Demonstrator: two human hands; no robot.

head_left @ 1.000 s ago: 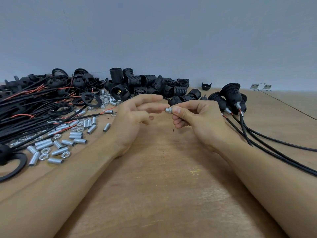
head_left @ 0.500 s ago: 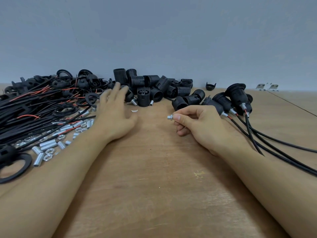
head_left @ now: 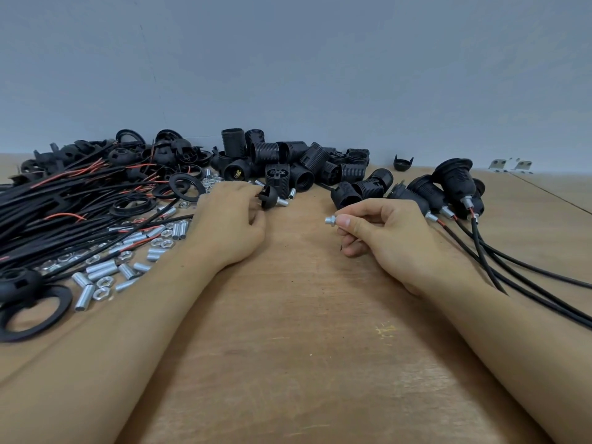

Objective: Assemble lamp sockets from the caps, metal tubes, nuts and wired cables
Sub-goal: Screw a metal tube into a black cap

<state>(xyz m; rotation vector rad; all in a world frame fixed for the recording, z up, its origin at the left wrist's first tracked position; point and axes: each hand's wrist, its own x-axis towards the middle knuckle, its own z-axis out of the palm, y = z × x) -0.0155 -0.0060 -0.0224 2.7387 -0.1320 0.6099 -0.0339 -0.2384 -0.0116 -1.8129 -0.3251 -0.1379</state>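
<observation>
Between my two forearms on the worktop (head_left: 288, 347), my right hand (head_left: 394, 238) pinches a short metal tube with a nut on it (head_left: 330, 220) between thumb and forefinger, lifted just off the wood, threaded end pointing left. My left hand (head_left: 230, 219) has its fingers curled round a black cap (head_left: 269, 197) at the near edge of the pile of threaded socket bodies (head_left: 298, 161); that cap seems to carry a small tube of its own sticking out to the right, though I cannot tell whether it is screwed in or merely lying against it.

To my left lie the wired cables (head_left: 64, 200), loose tubes and nuts (head_left: 105, 277); on my right, the finished sockets (head_left: 448, 190) rest with their cables trailing toward me.

My next step, I judge, is to bring cap and tube together. I should first check that this cap's hole is free; if not, I would pick another. Then I would turn the cap so its hole faces the threaded end, line the axes up straight before twisting, and start the thread gently with my fingertips to avoid cross-threading. Keeping the pinch behind the nut leaves the thread clear.
</observation>
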